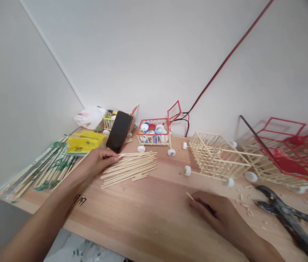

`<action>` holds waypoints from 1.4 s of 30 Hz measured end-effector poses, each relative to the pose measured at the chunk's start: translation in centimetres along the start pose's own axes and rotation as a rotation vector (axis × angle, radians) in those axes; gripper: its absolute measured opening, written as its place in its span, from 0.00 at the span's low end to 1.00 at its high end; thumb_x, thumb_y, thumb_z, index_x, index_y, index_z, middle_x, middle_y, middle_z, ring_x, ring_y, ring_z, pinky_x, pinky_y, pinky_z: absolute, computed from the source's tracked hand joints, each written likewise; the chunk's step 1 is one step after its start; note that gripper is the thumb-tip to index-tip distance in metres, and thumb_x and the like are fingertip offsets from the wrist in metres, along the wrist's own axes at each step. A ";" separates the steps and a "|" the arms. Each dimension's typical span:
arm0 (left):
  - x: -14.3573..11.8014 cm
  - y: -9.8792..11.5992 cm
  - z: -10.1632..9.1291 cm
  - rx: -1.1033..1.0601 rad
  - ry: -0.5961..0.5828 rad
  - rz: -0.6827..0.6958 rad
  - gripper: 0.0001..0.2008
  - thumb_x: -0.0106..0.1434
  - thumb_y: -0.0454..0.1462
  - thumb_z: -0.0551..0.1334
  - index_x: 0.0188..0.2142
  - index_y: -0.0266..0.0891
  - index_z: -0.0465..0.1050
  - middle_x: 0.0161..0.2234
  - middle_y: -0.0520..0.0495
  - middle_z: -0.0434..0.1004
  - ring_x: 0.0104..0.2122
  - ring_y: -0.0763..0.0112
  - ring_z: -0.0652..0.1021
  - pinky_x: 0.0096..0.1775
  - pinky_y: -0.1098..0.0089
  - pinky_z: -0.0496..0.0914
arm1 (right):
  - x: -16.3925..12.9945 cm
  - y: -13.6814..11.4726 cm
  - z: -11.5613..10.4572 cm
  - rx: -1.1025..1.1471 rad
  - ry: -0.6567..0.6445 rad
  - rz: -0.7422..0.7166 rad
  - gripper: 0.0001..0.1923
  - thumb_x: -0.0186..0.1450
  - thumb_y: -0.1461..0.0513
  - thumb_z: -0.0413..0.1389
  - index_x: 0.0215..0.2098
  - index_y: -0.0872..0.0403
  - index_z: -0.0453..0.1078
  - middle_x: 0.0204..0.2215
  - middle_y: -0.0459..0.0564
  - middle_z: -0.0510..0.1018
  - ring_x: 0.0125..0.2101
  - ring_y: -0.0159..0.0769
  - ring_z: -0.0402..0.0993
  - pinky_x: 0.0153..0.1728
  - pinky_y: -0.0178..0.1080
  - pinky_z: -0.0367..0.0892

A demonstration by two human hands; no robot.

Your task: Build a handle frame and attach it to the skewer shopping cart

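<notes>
My left hand (pixel 99 160) reaches to a loose pile of bamboo sticks (pixel 132 168) on the wooden table (pixel 154 214), its fingertips pinching the near end of one stick. My right hand (pixel 215 213) rests on the table in the middle front, fingers curled around a short stick piece (pixel 189 196) that pokes out to the left. A bare stick cart with white cap wheels (pixel 214 157) lies on its side just beyond the right hand.
A black phone (pixel 119 131) leans behind the stick pile. A small red-framed cart full of bottle caps (pixel 155 133) stands at the back. Wrapped chopsticks (pixel 47 168) and a yellow tissue pack (pixel 84 143) lie left. Black pliers (pixel 287 214) and red carts (pixel 287 156) sit right.
</notes>
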State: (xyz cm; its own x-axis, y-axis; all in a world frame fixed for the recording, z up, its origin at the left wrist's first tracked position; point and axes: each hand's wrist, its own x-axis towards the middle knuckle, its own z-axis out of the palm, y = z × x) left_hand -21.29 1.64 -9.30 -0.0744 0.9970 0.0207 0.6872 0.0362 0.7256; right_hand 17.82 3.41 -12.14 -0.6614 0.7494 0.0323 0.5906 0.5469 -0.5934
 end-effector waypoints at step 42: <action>-3.9 15.0 11.7 -0.713 -0.426 0.054 0.11 0.50 0.39 0.68 0.30 0.35 0.71 0.25 0.53 0.72 0.25 0.77 0.71 0.31 0.73 0.66 | -1.4 -0.4 -1.1 0.153 0.484 -0.141 0.12 0.66 0.55 0.54 0.40 0.51 0.75 0.37 0.50 0.79 0.36 0.36 0.73 0.35 0.37 0.64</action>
State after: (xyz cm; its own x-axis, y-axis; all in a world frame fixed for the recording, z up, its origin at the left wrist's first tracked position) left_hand -2.28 -0.93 -6.53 0.3241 0.9417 -0.0900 0.0482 0.0785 0.9957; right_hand 19.00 2.59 -11.02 -0.4191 0.7792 0.4661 0.4130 0.6208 -0.6664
